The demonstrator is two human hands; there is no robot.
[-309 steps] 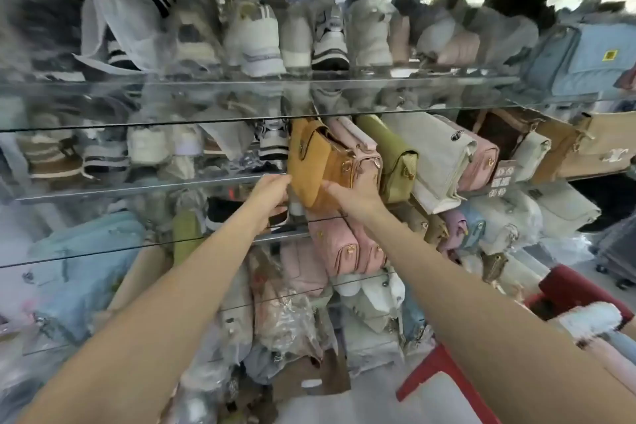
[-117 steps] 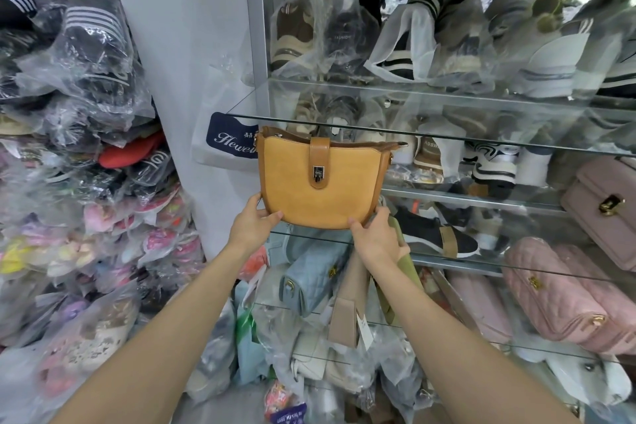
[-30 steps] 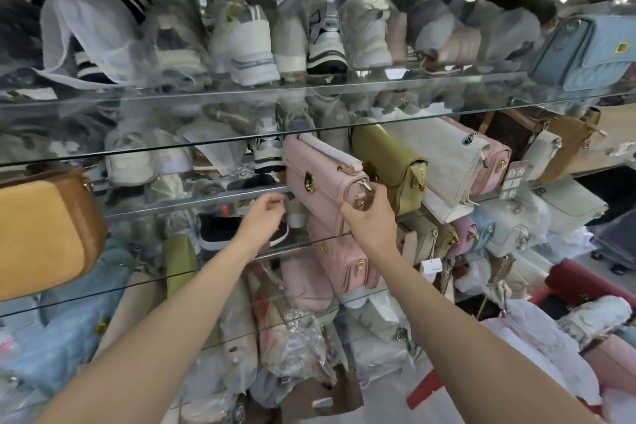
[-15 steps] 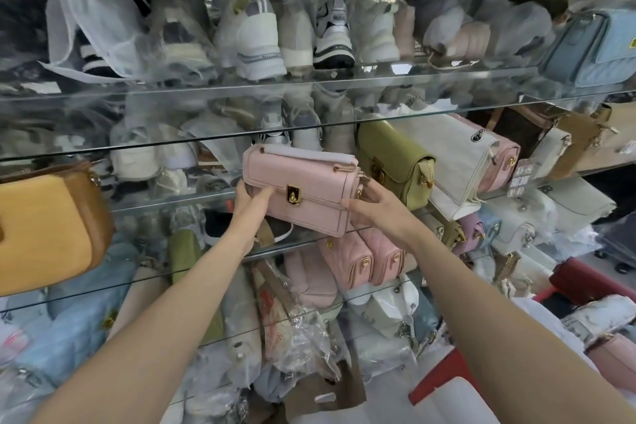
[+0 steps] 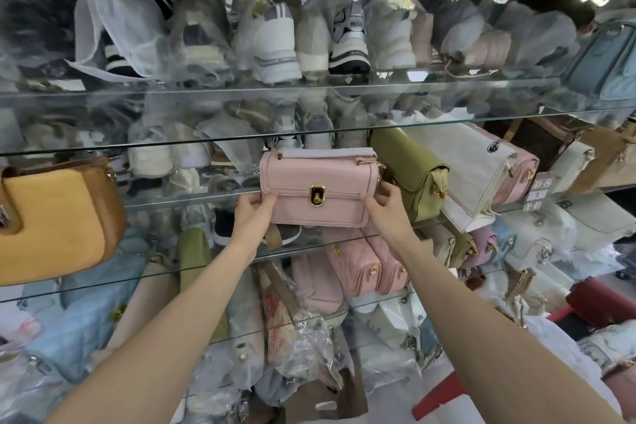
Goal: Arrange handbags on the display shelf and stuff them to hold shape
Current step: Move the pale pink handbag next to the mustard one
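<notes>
A pink handbag (image 5: 316,182) with a gold clasp faces me in front of the middle glass shelf (image 5: 192,198). My left hand (image 5: 253,213) grips its lower left corner and my right hand (image 5: 387,205) grips its lower right corner. Immediately to its right an olive green handbag (image 5: 409,169) stands on the shelf, followed by a white bag (image 5: 461,165) and another pink one (image 5: 516,172). A mustard yellow handbag (image 5: 55,220) stands at the far left of the same shelf.
Bagged sneakers (image 5: 275,41) fill the top glass shelf. Quilted pink bags (image 5: 364,268) and plastic-wrapped bags crowd the lower shelves. A blue bag (image 5: 605,62) sits at upper right. A red stool (image 5: 444,399) stands at lower right.
The pink handbag has been turned from tilted to level and front-facing, and shifted right toward the olive bag. Both hands still hold it, now at its bottom corners.
</notes>
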